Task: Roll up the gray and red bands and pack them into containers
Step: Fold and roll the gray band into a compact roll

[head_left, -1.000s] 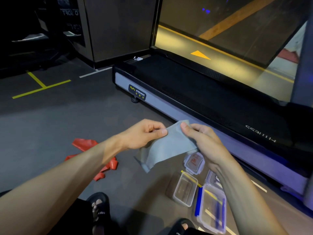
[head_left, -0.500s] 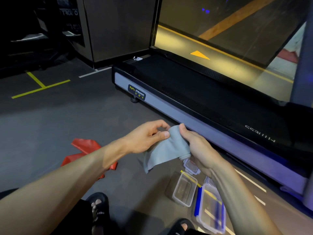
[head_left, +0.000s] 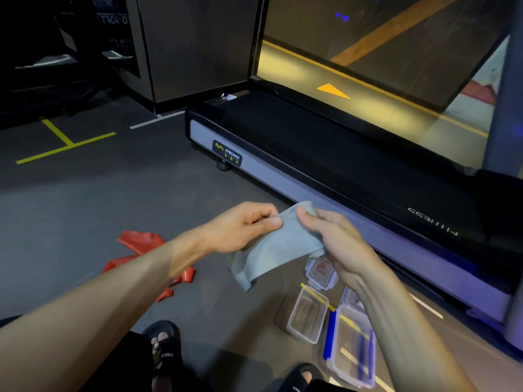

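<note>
A gray band (head_left: pixel 271 250) hangs in the air between my hands, its loose end drooping toward the lower left. My left hand (head_left: pixel 243 226) pinches its top edge with thumb and fingers. My right hand (head_left: pixel 331 239) grips the other side, thumb on top. The red band (head_left: pixel 141 244) lies crumpled on the floor at the left, partly hidden by my left forearm. A small clear container (head_left: pixel 307 318) stands open on the floor below my right hand. A larger clear container with blue clips (head_left: pixel 349 352) sits beside it.
Two clear lids (head_left: pixel 321 274) lie on the floor behind the containers. A treadmill (head_left: pixel 325 154) runs across the right and far side. My sandalled feet (head_left: pixel 162 349) are at the bottom. Yellow floor tape (head_left: pixel 60 142) marks the far left.
My hands have drawn closer together, gathering the gray band into a narrower fold. The right hand has shifted slightly down and left.
</note>
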Motion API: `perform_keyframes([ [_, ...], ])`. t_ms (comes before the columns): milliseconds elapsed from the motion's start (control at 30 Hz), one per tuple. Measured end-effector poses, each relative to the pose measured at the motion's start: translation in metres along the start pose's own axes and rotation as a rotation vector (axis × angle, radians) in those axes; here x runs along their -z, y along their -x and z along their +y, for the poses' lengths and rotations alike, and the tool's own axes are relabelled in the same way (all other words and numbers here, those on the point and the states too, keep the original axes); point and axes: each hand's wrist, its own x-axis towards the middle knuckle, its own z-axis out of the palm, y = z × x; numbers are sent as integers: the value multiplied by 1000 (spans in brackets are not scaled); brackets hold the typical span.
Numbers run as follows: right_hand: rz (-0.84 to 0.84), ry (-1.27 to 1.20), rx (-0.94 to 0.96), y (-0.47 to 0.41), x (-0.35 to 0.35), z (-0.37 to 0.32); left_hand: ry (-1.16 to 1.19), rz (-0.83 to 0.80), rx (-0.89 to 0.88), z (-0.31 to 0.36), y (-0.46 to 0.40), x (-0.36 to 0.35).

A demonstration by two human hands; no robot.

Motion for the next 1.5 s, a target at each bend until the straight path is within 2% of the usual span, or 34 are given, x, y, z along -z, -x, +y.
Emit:
perform_keyframes([
  [133,60,3,38,-1,-4,0,-5,48,19,0,-1,0],
  [367,36,281,123,0,-5,2,-63,126,2,-3,-3,0],
  [500,-10,235,89,3,-8,4,-190,155,-71,-3,-1,-7],
  [633,-26,140,83,3,-8,3,-63,119,-69,-3,-3,-8],
  [767,-27,-38,33,4,-1,-4,54,11,52,-11,0,1],
  [1200,82,-114,44,2,30,-6,184,-40,131,-23,7,22],
  [1367,127,-160,41,3,39,-5,246,68,120,-21,6,20],
  [1500,107,-172,52,6,39,-4,301,157,176,-20,4,21],
])
